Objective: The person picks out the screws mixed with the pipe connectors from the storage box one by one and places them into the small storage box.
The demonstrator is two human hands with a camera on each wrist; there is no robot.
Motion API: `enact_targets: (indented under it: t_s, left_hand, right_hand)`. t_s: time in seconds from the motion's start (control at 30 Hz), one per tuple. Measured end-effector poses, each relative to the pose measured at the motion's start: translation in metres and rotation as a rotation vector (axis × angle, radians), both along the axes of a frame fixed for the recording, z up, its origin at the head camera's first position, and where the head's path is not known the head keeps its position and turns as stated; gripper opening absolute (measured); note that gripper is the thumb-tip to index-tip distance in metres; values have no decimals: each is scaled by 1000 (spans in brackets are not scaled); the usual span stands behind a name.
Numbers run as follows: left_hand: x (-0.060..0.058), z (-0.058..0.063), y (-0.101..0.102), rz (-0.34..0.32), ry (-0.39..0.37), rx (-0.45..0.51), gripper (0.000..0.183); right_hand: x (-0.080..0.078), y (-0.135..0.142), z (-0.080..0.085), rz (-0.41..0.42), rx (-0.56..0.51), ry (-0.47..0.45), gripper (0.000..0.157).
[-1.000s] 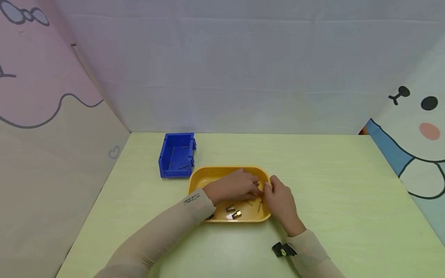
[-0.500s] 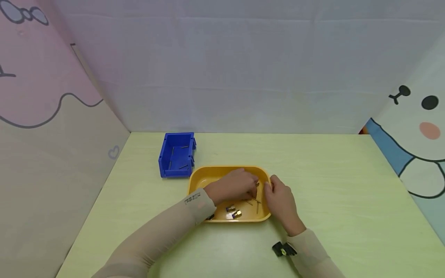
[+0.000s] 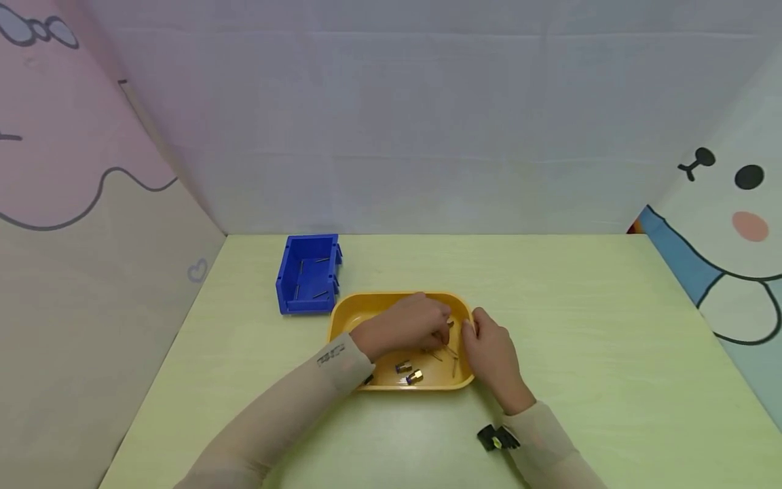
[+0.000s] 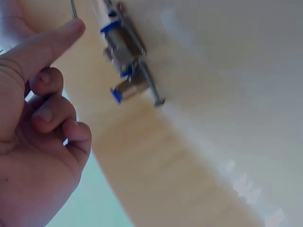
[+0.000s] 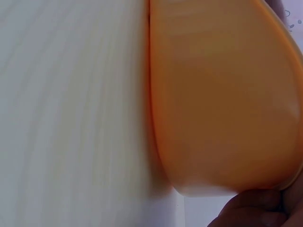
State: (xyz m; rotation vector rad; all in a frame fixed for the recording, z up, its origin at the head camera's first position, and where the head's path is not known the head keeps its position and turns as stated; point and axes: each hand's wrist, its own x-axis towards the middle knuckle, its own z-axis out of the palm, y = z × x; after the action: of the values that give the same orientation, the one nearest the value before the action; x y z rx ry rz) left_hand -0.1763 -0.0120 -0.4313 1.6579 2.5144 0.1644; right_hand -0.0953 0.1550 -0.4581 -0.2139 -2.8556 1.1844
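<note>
"Right grip (image 3: 493,353) first: what does it have hold of?"

"Yellow tray (image 3: 434,388), by its right wall: thumb over the rim, fingers curled against the outside. The tray sits on the pale desk (image 3: 592,353)."

"And the left grip (image 3: 403,327)?"

"Down inside the tray, palm partly bent. One finger is stretched out, its tip at a thin screw (image 4: 73,8), and the other three are curled. I cannot tell whether the screw is pinched or only touched."

"What lies in there, nearest edge first?"

"Two metal fittings (image 3: 415,377) with blue ends, close together, then loose screws (image 4: 150,82) towards the right end."

"Farther off?"

"Just past the tray's far left corner, a blue bin (image 3: 312,275) with a few thin metal pieces (image 3: 320,294) lying apart on its floor. Behind the desk hangs a pale sheet (image 3: 397,136)."
</note>
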Motion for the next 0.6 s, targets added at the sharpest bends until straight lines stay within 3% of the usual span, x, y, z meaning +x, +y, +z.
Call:
enact_targets:
  t_s: [0.23, 0.43, 0.6]
  left_hand:
    - [1, 16, -11, 32, 33, 23, 8]
    - [-1, 31, -26, 64, 35, 101, 9]
    - [-4, 41, -43, 128, 58, 140, 10]
  right_hand:
    - [0, -1, 0, -5, 9, 7, 24]
    - [0, -1, 3, -17, 4, -3, 24]
    - [1, -2, 4, -16, 7, -1, 25]
